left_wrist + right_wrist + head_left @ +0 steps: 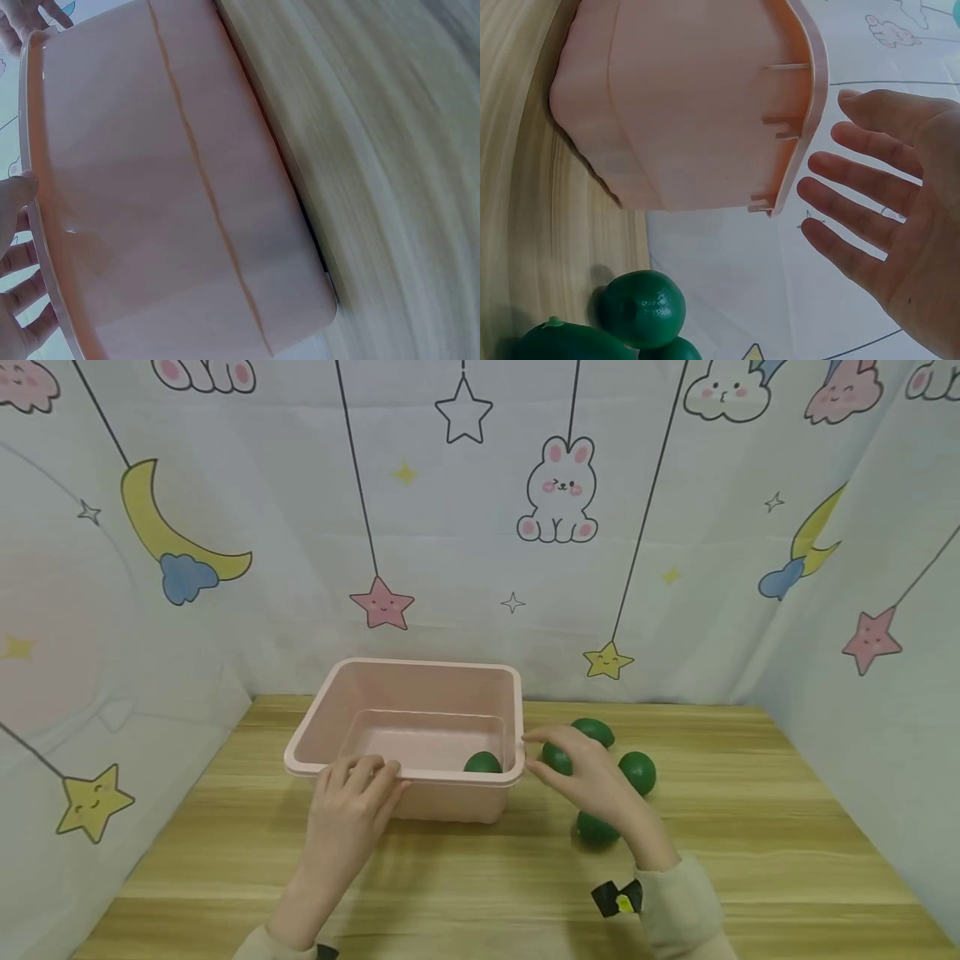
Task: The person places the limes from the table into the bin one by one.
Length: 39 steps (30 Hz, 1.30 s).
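Note:
A pink plastic basin (427,798) stands on the wooden table. My left hand (352,802) holds its front rim; in the left wrist view the thumb (16,193) lies on the near side and the fingers reach over to the inside. One glossy dark green lime-like fruit (482,762) lies inside at the front right corner. My right hand (585,768) is beside the basin's right rim, its fingers spread and holding nothing in the right wrist view. Around it on the table are several more green fruits (637,773), one partly hidden behind the hand.
A white cloth (465,527) printed with rabbits, stars and moons hangs behind the table and along both sides. The wooden table (750,827) extends right of the fruits and in front of the basin.

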Motion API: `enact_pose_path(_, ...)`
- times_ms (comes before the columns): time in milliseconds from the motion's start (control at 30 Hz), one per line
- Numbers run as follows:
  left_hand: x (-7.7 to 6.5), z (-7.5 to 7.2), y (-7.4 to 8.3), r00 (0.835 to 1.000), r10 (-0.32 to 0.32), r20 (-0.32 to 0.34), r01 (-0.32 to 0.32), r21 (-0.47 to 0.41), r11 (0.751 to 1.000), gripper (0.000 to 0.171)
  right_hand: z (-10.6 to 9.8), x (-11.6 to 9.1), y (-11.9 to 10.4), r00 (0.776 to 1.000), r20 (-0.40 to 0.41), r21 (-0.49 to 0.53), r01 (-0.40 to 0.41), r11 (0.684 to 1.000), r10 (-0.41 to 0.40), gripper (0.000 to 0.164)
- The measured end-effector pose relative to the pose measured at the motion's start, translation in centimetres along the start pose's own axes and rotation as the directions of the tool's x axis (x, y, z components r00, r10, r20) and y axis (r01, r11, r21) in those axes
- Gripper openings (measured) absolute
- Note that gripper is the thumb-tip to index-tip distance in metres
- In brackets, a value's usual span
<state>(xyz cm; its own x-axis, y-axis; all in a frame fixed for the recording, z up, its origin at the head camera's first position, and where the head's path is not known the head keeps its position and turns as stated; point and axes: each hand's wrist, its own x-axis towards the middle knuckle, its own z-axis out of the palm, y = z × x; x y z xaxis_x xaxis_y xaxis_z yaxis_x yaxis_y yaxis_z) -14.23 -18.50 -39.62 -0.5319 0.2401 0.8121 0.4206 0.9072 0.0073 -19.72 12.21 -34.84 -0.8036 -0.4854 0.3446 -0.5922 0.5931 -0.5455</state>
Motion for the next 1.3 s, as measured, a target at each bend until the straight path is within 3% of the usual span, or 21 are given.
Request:
enact_pose_path(233,0.1,0.1,0.0,1.000,0.005,-0.022,-0.005,-0.002,1.000,0.033,0.1,-0.8,0.5,0.998,0.005,0.011,-0.055,0.998,0.055,0.037)
enact_pose_path(500,0.1,-0.1,0.0,1.000,-0.003,0.005,0.003,-0.001,1.000,0.031,0.1,-1.7,0.8,0.999,-0.016,0.003,-0.043,0.999,0.043,0.036)
enact_pose_path(933,0.2,0.0,0.1,1.000,0.002,-0.029,-0.002,0.002,1.000,0.038,0.4,-3.1,1.7,0.995,-0.042,0.009,-0.091,0.996,0.091,0.039)
enact_pose_path(1300,0.1,-0.1,0.0,1.000,-0.003,0.010,0.003,0.004,1.000,0.028,1.0,-4.1,2.4,0.988,-0.049,0.008,-0.146,0.989,0.146,0.040)
